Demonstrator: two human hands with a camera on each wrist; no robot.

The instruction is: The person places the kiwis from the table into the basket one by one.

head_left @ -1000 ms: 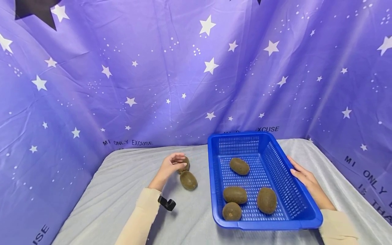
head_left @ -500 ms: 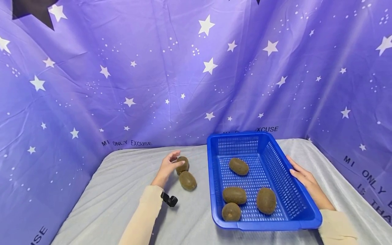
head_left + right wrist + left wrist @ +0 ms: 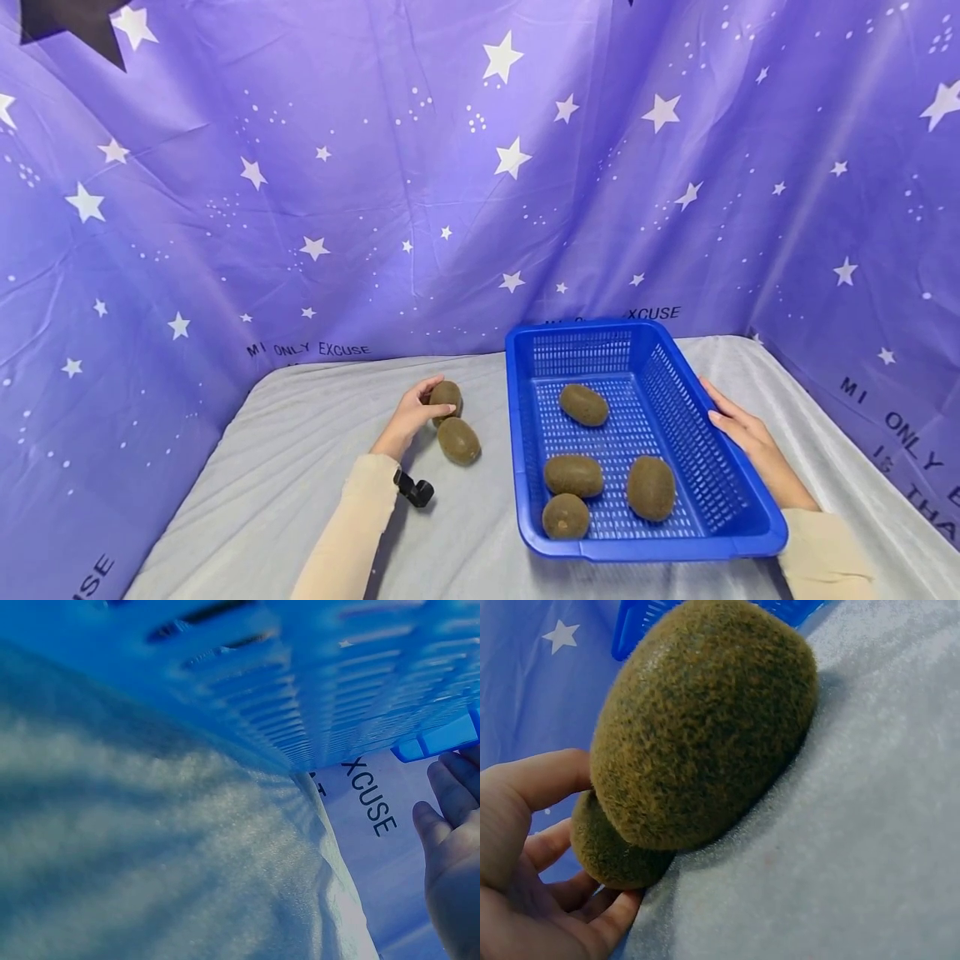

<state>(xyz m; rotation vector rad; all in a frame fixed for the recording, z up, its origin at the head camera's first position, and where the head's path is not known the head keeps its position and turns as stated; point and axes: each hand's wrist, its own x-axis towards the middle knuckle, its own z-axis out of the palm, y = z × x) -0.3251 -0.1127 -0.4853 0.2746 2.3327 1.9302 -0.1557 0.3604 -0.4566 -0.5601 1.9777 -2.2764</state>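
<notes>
My left hand (image 3: 408,421) is at the farther of two brown kiwis on the cloth, thumb and fingers curled round that farther kiwi (image 3: 447,395). The nearer kiwi (image 3: 459,442) lies right against it, closer to me. In the left wrist view the nearer kiwi (image 3: 705,727) looms large and partly covers the farther one (image 3: 615,851), with fingers beneath and behind the latter. On the right, my right hand (image 3: 757,437) rests along the outer right side of a blue plastic basket (image 3: 514,417), fingers fairly straight under its rim (image 3: 442,739).
Several kiwis lie inside the basket, one toward the back (image 3: 584,406) and the others near the front. A pale grey cloth (image 3: 300,450) covers the table. Purple star-printed curtains (image 3: 360,167) hang close behind and on both sides. A black wrist mount (image 3: 415,488) sits on my left cuff.
The left hand first drew back slightly left from the farther kiwi, its fingers opening, then closed round it again. The right hand and the basket have stayed put.
</notes>
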